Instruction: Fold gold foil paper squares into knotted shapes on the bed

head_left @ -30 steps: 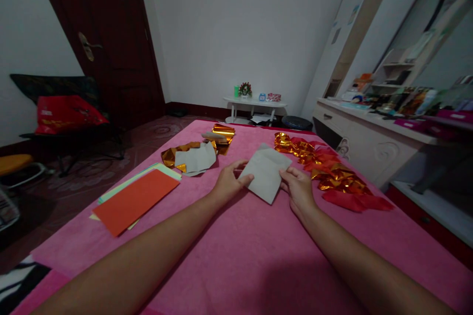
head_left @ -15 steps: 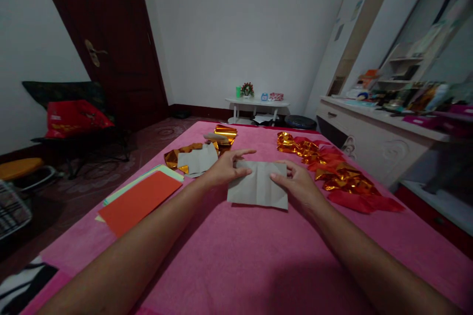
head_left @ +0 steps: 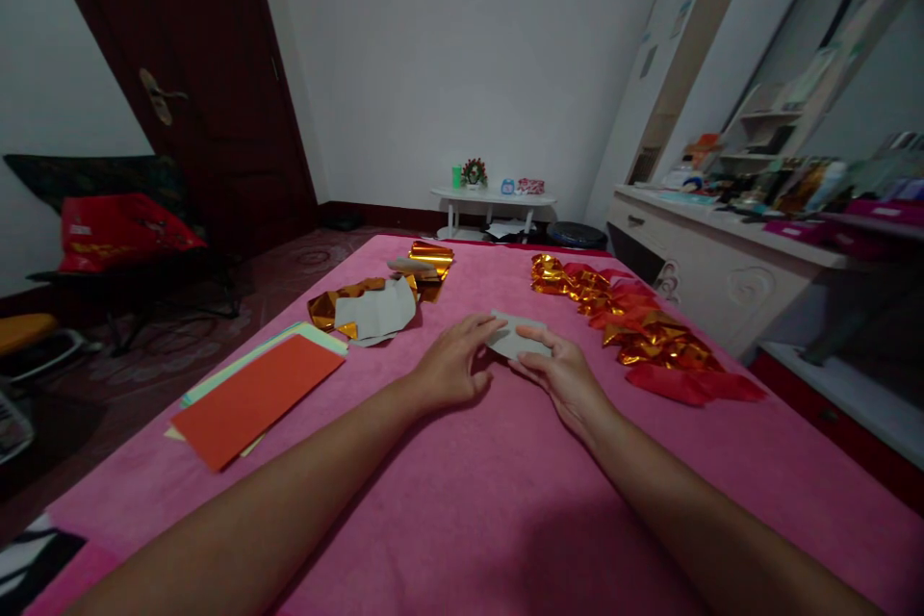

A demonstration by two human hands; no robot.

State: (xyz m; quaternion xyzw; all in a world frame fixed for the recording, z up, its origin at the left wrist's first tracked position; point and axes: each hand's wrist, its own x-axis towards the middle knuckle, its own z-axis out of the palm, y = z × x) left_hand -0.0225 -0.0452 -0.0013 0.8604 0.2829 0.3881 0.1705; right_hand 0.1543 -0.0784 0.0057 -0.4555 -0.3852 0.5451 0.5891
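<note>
A sheet of grey paper (head_left: 514, 335), now looking smaller and folded, is held low over the pink cloth (head_left: 462, 500). My right hand (head_left: 559, 371) pinches its right end between thumb and fingers. My left hand (head_left: 454, 361) lies at the paper's left edge, fingertips touching it and thumb held apart. Left of my hands, another piece of grey paper (head_left: 379, 311) rests on crumpled gold foil (head_left: 324, 306). Orange paper (head_left: 260, 395) tops a stack of coloured sheets nearer to me.
Beyond the grey piece lies rolled gold foil (head_left: 431, 258). A strip of crumpled gold and red foil (head_left: 650, 332) runs along the right side. A white side table (head_left: 498, 198) stands by the far wall, a dresser (head_left: 714, 260) to the right.
The grey paper was spread wide between both hands and now shows as a smaller folded piece. My left thumb has come off it. The view has turned slightly right.
</note>
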